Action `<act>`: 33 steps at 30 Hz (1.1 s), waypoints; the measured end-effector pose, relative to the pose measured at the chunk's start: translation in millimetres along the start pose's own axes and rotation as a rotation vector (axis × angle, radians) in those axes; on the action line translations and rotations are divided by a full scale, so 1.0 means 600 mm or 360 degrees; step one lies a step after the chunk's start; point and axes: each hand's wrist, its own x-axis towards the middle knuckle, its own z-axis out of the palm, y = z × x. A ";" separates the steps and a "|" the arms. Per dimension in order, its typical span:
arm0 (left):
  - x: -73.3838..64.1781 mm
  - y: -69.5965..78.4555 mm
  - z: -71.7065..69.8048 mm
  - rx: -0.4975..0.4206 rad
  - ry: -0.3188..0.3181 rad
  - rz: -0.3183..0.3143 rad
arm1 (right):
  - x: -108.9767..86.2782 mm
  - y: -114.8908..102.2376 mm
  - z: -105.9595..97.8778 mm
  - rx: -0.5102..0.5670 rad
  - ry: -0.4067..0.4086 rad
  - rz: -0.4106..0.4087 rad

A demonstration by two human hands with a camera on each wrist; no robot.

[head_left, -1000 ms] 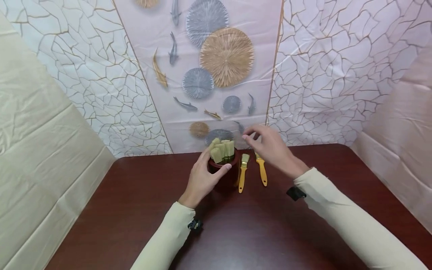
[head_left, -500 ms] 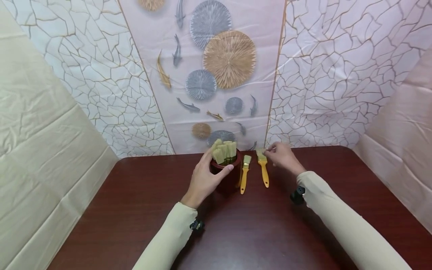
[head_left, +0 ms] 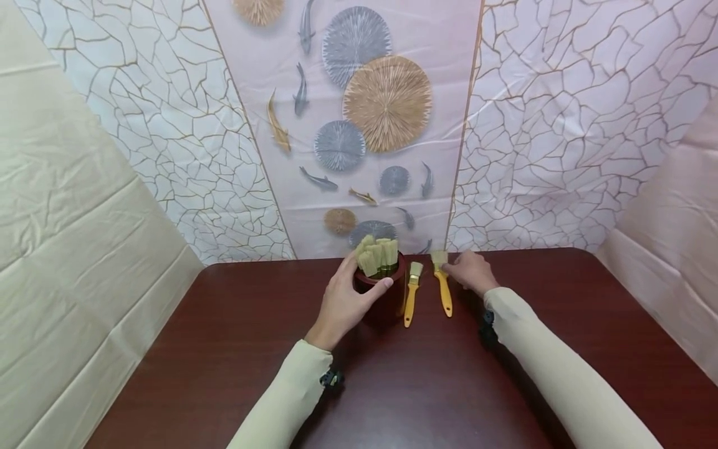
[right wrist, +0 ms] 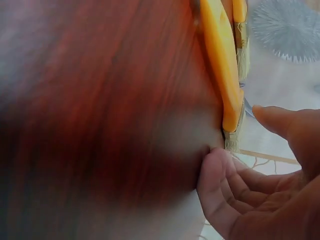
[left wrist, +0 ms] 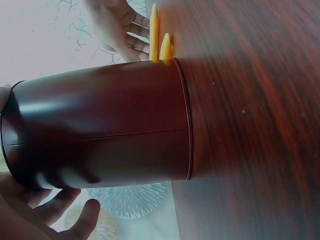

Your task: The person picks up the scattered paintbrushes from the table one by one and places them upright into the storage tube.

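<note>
My left hand [head_left: 344,302] holds the rim of a dark red cylindrical pot [left wrist: 110,120], thumb on the near side and fingers round the far left. Several paintbrushes [head_left: 381,254] stand in it, pale bristles up. To its right on the table lie two yellow-handled paintbrushes, a narrower left one [head_left: 412,296] and a right one [head_left: 444,293], bristles toward the wall. Beside the right paintbrush's bristle end is my right hand [head_left: 473,272]. In the right wrist view its fingertips reach the table close to those bristles, while the thumb stands apart. Whether they touch the bristles is unclear.
The dark reddish-brown table [head_left: 252,374] ends at a patterned cloth backdrop [head_left: 387,106] just behind the pot and paintbrushes. Pale cloth panels [head_left: 84,218] slope up along both sides.
My right hand has come down from above the loose paintbrushes, moving right to the table by the right one's bristles. The left hand keeps holding the pot. The head view has shifted slightly.
</note>
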 end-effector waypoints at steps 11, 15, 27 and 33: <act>-0.001 0.004 0.003 -0.0021 -0.0007 0.0025 | 0.001 -0.012 0.010 -0.0061 -0.0013 0.0128; -0.001 0.005 0.004 -0.0002 -0.0013 0.0006 | 0.001 -0.019 0.009 0.0001 -0.0048 0.0159; -0.003 0.000 0.003 0.0035 0.0009 -0.0008 | -0.001 -0.003 0.009 0.0394 -0.0157 0.0098; -0.001 -0.004 0.002 0.0038 0.0023 -0.0005 | -0.007 -0.012 -0.021 0.0481 -0.0186 0.0049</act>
